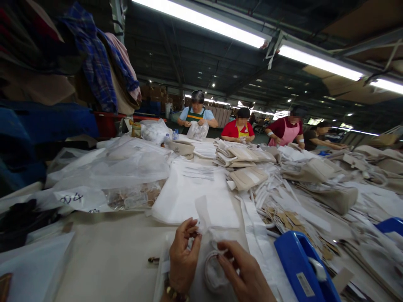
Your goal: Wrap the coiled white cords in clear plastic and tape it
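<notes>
1. Your hands work at the near edge of the table [103, 256], low in the frame. The only bare stretch of tabletop lies to your left; everywhere ahead and to the right is covered.
2. Your left hand [183, 256] has thumb and fingertips pinched together on the upper end of a thin white strip [203, 218], which stands up above the fingers.
3. Your right hand [244, 272] lies palm down just beside it, fingers bent onto a small roll of white tape [214, 270]; whether it is truly gripped or only pressed on, you cannot tell.
4. The roll sits between your two hands, touching the right fingers, with the strip rising from it to the left fingertips.
5. A blue dispenser [300, 268] stands just right of your right hand and closes off that side.
6. Straight ahead, near the strip, lies a flat white sheet [195, 197]; left of it are clear plastic bags [119, 176], one with dark handwriting.
7. Beyond and to the right, folded beige pieces [247, 178] and loose white strips crowd the surface.
8. A small dark metal item [153, 260] lies on the table just left of your left hand.
9. Four people [239, 128] work at the far edge, well apart from your hands.
</notes>
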Action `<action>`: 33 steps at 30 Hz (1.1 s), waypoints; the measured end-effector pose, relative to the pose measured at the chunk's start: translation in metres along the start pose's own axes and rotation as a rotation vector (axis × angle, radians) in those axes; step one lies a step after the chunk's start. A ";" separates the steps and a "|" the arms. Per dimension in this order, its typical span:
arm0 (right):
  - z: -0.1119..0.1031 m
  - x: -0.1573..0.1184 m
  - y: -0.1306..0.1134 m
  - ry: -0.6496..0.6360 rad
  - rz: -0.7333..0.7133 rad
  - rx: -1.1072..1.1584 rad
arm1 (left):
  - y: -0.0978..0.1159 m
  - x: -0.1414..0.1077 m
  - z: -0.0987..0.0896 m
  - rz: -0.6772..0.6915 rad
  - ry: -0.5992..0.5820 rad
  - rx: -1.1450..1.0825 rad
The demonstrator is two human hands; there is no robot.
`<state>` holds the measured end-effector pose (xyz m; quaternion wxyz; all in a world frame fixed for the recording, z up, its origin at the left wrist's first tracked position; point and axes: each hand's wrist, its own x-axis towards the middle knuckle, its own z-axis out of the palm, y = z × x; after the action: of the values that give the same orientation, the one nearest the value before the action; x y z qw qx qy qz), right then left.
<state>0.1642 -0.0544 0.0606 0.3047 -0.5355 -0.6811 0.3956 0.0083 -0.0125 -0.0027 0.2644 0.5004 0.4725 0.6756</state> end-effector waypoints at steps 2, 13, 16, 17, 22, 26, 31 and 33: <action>0.005 0.035 -0.009 0.037 -0.014 -0.036 | 0.000 0.000 -0.001 0.019 -0.006 0.004; 0.020 0.075 -0.004 0.046 0.152 0.500 | -0.002 0.001 0.000 -0.023 0.063 0.012; 0.018 0.072 -0.006 0.064 0.141 0.570 | 0.003 0.002 -0.001 0.010 0.005 0.115; 0.017 0.071 -0.007 0.063 0.128 0.579 | 0.005 0.003 -0.001 0.016 -0.024 0.163; 0.018 0.071 -0.010 0.099 0.039 0.649 | 0.017 0.008 -0.001 -0.035 -0.173 0.214; 0.016 0.072 -0.014 0.015 0.004 0.628 | 0.019 0.010 -0.002 -0.115 -0.194 0.062; 0.012 0.043 -0.009 0.073 -0.368 0.075 | 0.020 0.013 -0.008 -0.169 -0.289 -0.126; 0.016 0.018 0.005 0.195 -0.469 -0.146 | 0.021 0.014 -0.011 -0.152 -0.314 -0.131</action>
<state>0.1489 -0.0401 0.0482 0.4129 -0.4190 -0.7808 0.2104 -0.0040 -0.0137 0.0217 0.4172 0.5444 0.4170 0.5964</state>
